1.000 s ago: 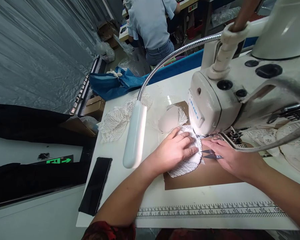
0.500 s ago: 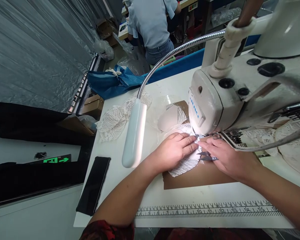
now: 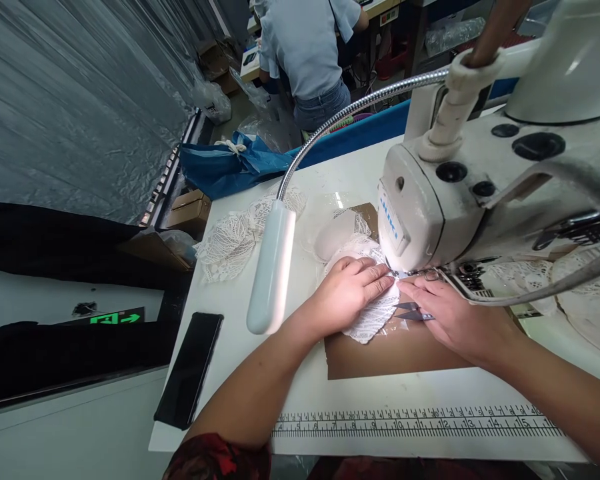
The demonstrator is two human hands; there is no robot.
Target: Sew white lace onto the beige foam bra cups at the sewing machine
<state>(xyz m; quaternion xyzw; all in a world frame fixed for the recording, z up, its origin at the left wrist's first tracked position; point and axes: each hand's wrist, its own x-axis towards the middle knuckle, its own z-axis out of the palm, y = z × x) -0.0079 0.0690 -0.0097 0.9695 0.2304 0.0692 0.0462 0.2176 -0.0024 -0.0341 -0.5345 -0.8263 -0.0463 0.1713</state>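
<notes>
Under the needle area of the white sewing machine [image 3: 415, 207] lies a white lace piece [image 3: 373, 320], seemingly a bra cup. My left hand [image 3: 353, 290] rests flat on it, fingers stretched toward the needle. My right hand [image 3: 453, 317] is curled around small thread snips [image 3: 413, 312], whose dark blades point left out of the palm. The right fingertips touch the lace's right edge near the presser foot, which is mostly hidden by the machine head. Behind the lace sits another pale cup with lace trim [image 3: 337, 235].
A tubular lamp [image 3: 271, 267] on a bendable neck stands left of my hands. Further left are lace pieces [image 3: 230, 243] and a black phone [image 3: 189, 370]. Brown board [image 3: 395, 357] lies beneath the work, a printed ruler [image 3: 420, 421] along the front edge. A person [image 3: 305, 53] sits beyond.
The lace piece has shifted slightly away from me under the machine, its near edge now farther up the brown board. Both hands stay in nearly the same places.
</notes>
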